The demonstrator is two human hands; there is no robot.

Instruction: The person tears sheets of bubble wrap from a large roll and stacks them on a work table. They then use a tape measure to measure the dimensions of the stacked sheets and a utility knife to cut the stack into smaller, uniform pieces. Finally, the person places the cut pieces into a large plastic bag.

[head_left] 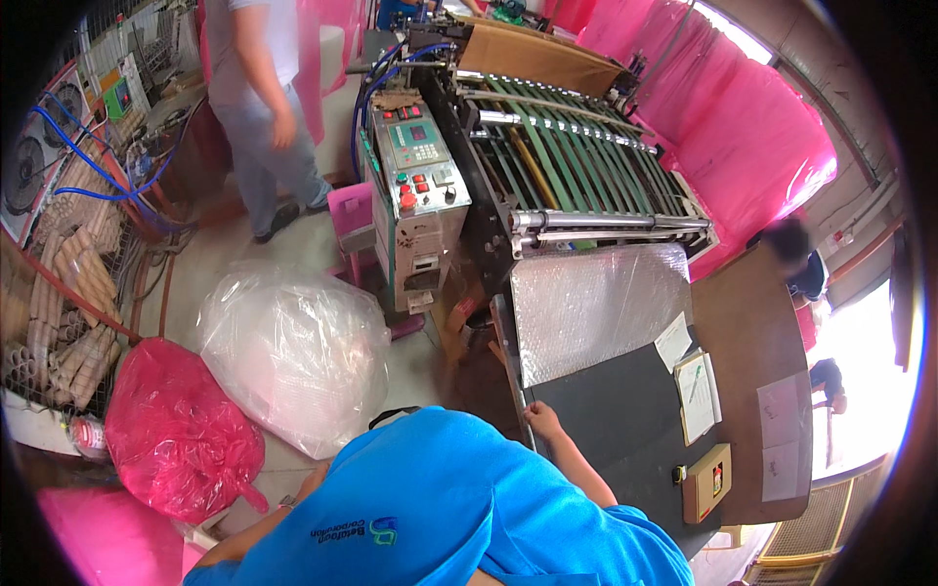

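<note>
My right hand (542, 420) rests by the left edge of the dark table (606, 410), its fingers curled closed. Whether anything is inside them is too small to make out. A sheet of clear bubble wrap (601, 303) lies on the table just beyond this hand, reaching up to the rollers of a machine (586, 161) with green slats. My left forearm (259, 532) comes in at the lower left, and the left hand is mostly hidden behind my blue shirt. Nearest that side is a large clear plastic bag (298, 352), with a pink plastic bag (181, 430) beside it.
A control box (415, 195) with buttons stands left of the machine. On the table's right lie a clipboard (697, 396), a tape measure (679, 475) and a small cardboard box (706, 483). Another person (264, 107) stands at the upper left. Cardboard tubes (73, 332) fill a rack.
</note>
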